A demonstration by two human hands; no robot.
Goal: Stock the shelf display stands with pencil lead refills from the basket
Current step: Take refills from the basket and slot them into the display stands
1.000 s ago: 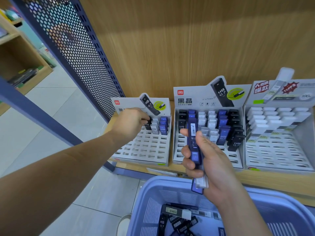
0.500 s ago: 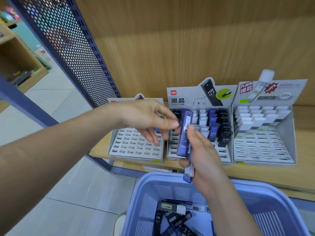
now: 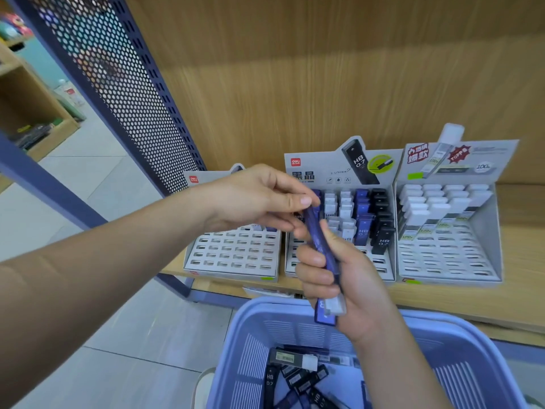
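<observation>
My right hand (image 3: pixel 348 278) grips the refills (image 3: pixel 319 240) upright as a ready supply. My left hand (image 3: pixel 256 199) pinches 1 tip, likely to draw it out.

Left hand (image 3: pixel 259 199) pinches refills (image 3: pixel 323 255) gripped by right hand (image 3: pixel 339 278).

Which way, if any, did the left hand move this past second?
Yes. The left hand moved right, from the left display stand to the middle stand, now pinching the blue refills in the right hand.
</observation>
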